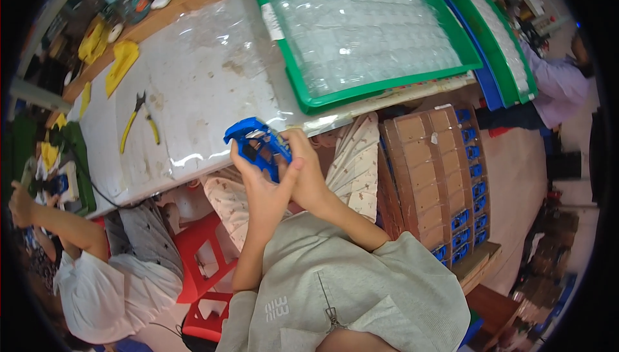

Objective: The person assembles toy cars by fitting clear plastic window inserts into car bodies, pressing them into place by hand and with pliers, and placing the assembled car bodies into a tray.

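A blue plastic part [256, 144] with dark inner pieces is held up over my lap, at the near edge of the white table [193, 81]. My left hand [261, 187] grips it from below, thumb up along its side. My right hand [306, 171] closes on its right end, fingers wrapped behind it. Both hands touch each other under the part.
A green tray [464, 46] of clear blister packs sits on the table, a blue tray [487, 88] beside it. Yellow-handled pliers [137, 120] lie to the left. Cardboard boxes [432, 171] of blue parts stand on my right. Another person [97, 255] sits at left by a red stool [206, 249].
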`<act>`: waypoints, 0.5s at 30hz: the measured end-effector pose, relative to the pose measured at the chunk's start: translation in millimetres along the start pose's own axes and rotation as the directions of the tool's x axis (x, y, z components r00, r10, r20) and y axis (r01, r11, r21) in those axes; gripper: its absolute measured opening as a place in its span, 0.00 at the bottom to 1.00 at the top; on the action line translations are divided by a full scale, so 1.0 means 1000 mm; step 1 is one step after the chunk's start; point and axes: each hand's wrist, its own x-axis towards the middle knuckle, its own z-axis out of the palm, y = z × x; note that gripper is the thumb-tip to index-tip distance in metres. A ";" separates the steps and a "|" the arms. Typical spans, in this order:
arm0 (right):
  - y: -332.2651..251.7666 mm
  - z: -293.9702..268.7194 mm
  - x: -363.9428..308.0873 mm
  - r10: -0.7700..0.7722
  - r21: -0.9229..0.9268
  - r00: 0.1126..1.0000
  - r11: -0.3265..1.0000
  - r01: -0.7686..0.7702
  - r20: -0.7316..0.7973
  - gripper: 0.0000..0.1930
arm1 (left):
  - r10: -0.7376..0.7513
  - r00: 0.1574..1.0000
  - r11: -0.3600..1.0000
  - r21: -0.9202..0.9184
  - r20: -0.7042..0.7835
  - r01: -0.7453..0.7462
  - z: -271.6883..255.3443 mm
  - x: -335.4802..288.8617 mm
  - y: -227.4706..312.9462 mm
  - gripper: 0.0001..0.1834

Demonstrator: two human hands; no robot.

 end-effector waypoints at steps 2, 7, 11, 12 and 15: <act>0.005 -0.001 -0.005 0.010 0.002 0.999 1.000 -0.010 0.037 0.23 | -0.072 0.997 0.996 -0.042 0.012 0.072 -0.002 0.012 -0.016 0.41; 0.019 -0.059 -0.034 0.020 0.095 0.980 0.995 -0.040 0.199 0.25 | -0.211 0.973 0.934 -0.275 0.093 0.228 -0.042 0.040 -0.044 0.35; 0.088 -0.160 -0.082 0.180 -0.258 0.865 0.909 -0.328 -0.468 0.06 | -0.172 0.961 0.985 -0.040 -0.219 0.167 -0.114 0.062 -0.051 0.29; 0.100 -0.197 -0.098 0.151 -0.408 0.784 0.785 -0.465 -0.603 0.07 | -0.150 0.948 0.987 0.006 -0.280 0.158 -0.137 0.069 -0.056 0.28; 0.173 -0.323 -0.194 -0.121 -0.559 0.584 0.496 -0.665 -0.803 0.15 | -0.008 0.933 0.981 0.177 -0.360 0.076 -0.183 0.096 -0.061 0.31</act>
